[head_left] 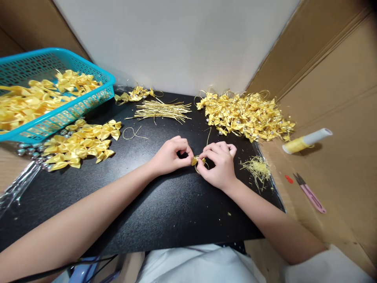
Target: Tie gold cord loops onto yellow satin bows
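Observation:
A small yellow bow [194, 161] is held between both hands at the middle of the black board, with a thin gold loop hanging under it. My left hand [174, 156] pinches its left side between thumb and index finger. On its right side, the fingertips of my right hand [218, 163] are closed. Behind the hands lies a bundle of gold ties [163, 110]. One loose gold cord [134, 133] curls on the board to the left. Yellow bows [81, 143] are spread farther left, and a heap of bows with gold loops [249, 115] sits at the back right.
A blue basket [110, 80] of yellow bows stands at the back left, near silvery beads [29, 150]. Thread scraps [259, 169] lie right of my right hand. Farther right are a spool [306, 141], a red piece [289, 179] and pink snips [313, 198]. Cardboard walls flank the board.

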Demonstrator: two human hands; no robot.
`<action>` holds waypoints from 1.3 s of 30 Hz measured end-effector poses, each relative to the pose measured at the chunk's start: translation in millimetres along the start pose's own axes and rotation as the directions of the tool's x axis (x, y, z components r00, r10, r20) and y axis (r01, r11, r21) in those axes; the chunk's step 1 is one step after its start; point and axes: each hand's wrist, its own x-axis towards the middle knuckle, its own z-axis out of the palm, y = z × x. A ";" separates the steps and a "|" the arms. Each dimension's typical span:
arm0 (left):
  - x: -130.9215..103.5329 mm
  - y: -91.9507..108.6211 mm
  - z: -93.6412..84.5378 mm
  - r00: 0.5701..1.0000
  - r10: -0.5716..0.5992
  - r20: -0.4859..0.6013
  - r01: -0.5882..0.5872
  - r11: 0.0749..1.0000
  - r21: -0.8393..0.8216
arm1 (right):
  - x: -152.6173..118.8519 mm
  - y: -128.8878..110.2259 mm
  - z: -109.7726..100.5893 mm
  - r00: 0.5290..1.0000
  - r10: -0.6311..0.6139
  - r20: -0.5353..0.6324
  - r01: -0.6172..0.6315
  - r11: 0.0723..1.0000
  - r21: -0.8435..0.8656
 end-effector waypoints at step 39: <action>-0.8 0.2 0.1 0.998 0.001 0.064 -0.003 0.999 0.032 | 3.2 -0.1 -5.4 0.997 -0.010 0.071 0.003 0.995 0.100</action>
